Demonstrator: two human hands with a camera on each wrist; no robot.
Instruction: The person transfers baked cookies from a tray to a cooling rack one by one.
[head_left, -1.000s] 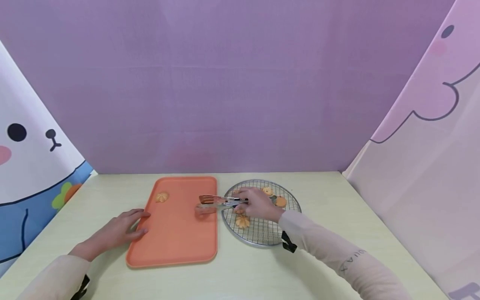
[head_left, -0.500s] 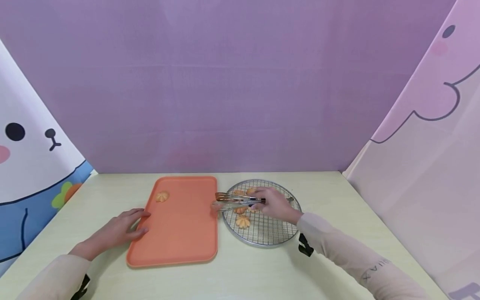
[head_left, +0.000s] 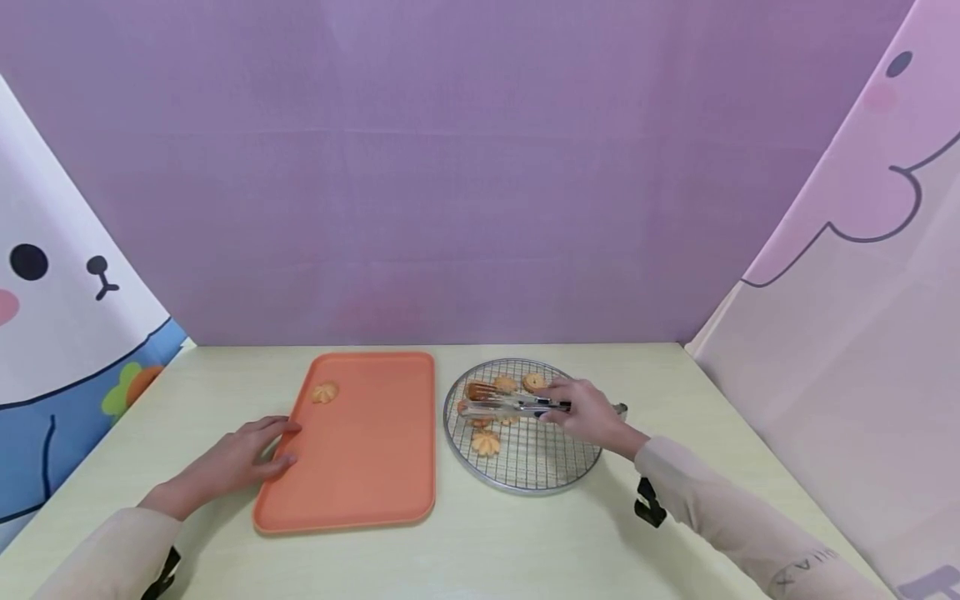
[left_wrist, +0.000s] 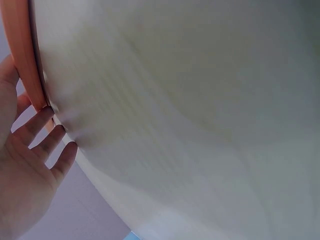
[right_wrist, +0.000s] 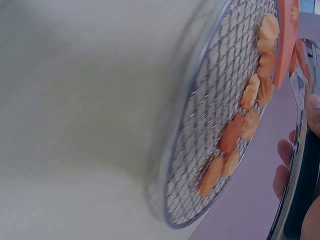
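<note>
My left hand [head_left: 228, 467] touches the left rim of an orange tray [head_left: 375, 483]. In the left wrist view its fingers [left_wrist: 42, 145] lie fairly straight beside the tray edge. One flower-shaped cookie [head_left: 325, 393] lies in the tray's upper left. My right hand [head_left: 588, 412] grips metal tongs [head_left: 517, 406] by their dark handle. The tong tips hang above the left part of a round wire rack [head_left: 543, 467], spread apart, with no cookie visible between them. Several cookies lie on the rack, among them a flower-shaped cookie [head_left: 486, 443] and a round cookie [head_left: 534, 382]. The tongs hide some of them.
Tray and rack stand side by side on a pale table [head_left: 510, 550]. A purple backdrop [head_left: 450, 208] rises behind the table's far edge. Printed cloths with cartoon figures hang at the left and right.
My right hand has moved right with the tongs, carrying their tips from above the tray to above the rack. The left hand and the cookie on the tray have stayed in place.
</note>
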